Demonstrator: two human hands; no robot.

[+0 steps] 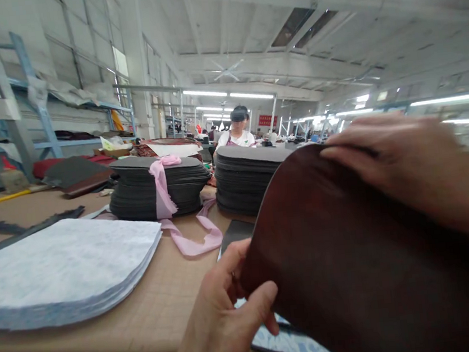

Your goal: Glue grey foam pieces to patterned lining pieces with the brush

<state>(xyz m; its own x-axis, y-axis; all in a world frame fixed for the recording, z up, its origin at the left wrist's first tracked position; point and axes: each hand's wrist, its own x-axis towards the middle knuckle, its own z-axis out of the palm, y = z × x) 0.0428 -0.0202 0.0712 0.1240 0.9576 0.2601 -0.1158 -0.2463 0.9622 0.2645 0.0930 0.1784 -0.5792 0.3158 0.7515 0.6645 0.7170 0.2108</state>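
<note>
A dark reddish-brown sheet with a rounded edge, which looks like leather (310, 246), is held up in front of me at the right. My left hand (228, 306) grips its lower left edge between thumb and fingers. At the sheet's upper edge, my right hand (401, 151) pinches the rim; it is somewhat blurred. Beneath the sheet, a piece with a blue-and-white patterned face (291, 342) shows in part. Behind my left hand lies a dark flat piece (237, 233), partly covered.
White rounded sheets (66, 263) are stacked at the left. Farther back stand two stacks of dark pieces, one (134, 190) tied with a pink strip (162, 187), the other (239, 178) beside it. A yellow-handled tool (8, 196) lies far left. A person (236, 136) is beyond the table.
</note>
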